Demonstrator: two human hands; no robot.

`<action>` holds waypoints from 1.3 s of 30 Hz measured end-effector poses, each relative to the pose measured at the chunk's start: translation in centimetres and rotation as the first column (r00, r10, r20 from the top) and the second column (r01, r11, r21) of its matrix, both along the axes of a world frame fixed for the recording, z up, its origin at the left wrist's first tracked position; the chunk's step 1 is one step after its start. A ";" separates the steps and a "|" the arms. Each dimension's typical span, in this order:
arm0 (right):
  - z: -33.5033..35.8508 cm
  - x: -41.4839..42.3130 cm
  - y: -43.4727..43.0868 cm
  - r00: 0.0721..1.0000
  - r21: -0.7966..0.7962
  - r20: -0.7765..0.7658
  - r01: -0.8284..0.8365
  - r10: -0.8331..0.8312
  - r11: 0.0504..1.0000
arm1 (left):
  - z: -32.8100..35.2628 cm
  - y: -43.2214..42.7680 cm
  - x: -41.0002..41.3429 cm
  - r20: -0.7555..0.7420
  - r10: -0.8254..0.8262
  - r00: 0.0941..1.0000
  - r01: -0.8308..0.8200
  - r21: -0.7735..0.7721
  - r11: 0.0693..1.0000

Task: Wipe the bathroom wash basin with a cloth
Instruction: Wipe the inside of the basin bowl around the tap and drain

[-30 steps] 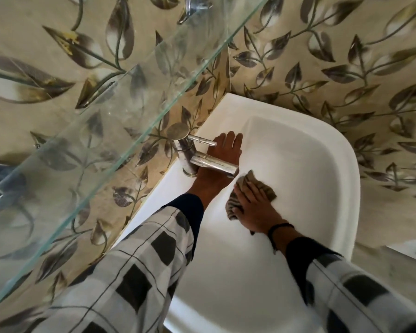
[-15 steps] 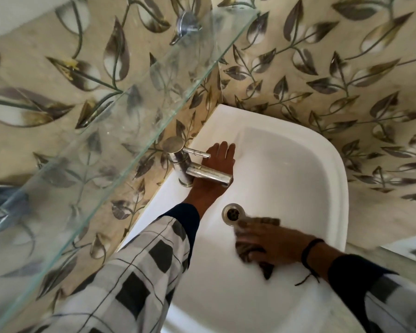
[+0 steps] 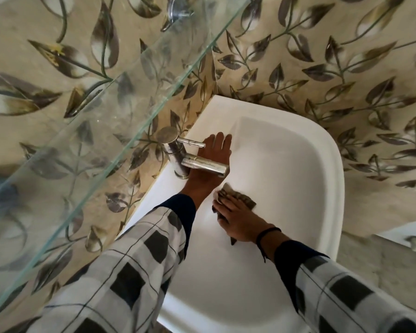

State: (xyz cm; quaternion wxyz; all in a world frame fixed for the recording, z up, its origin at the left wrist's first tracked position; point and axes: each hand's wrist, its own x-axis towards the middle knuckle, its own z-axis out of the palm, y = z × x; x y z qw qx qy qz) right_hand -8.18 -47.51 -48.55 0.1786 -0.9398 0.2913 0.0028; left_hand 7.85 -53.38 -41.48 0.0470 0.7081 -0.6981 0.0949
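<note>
While rubbing the left inner slope of the white wash basin (image 3: 298,152), pressing the striped brown cloth (image 3: 246,200) down just near the spout of the chrome tap (image 3: 178,155). Judging the job as somewhere in the middle: wiping inside the bowl under way, and likely needing further passes over the far slope, the right wall, the broad rim and the near lip. Seeing no streaks, suds or dirt on the glossy white surface, so not being able to tell wiped ground from unwiped. Not seeing the drain, probably lying hidden under the cloth and fingers. Laying the right grip (image 3: 238,219) flat over the cloth, fingers spread and fairly straight, pushing rather than pinching, with bunched folds poking out on the far and right sides and one corner trailing near the wrist. Wearing a black thread band (image 3: 265,233) on that wrist. Resting the left grip (image 3: 215,150) palm-down on the left rim, passing under the spout, fingers straight, pressed together and pointing far, holding nothing and seemingly bracing. Working beneath a glass shelf (image 3: 106,104) jutting out at the left, with leaf-patterned wall tiles (image 3: 322,68) running behind the far and right sides of the basin.
</note>
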 end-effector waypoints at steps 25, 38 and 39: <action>5.8 -7.1 2.0 0.770 0.222 -0.530 -0.277 0.354 0.935 | 0.7 1.0 -0.3 -0.094 -0.022 0.995 0.023 0.008 1.000; 9.2 -11.2 -1.9 0.694 -0.073 -0.719 -0.024 -0.036 0.997 | 0.8 1.2 -0.1 -0.077 -0.021 0.997 0.023 0.026 0.999; 9.4 -11.3 -0.6 0.682 0.024 -0.728 -0.078 0.071 0.997 | 0.9 1.1 -0.2 -0.075 -0.020 0.997 0.022 0.029 0.999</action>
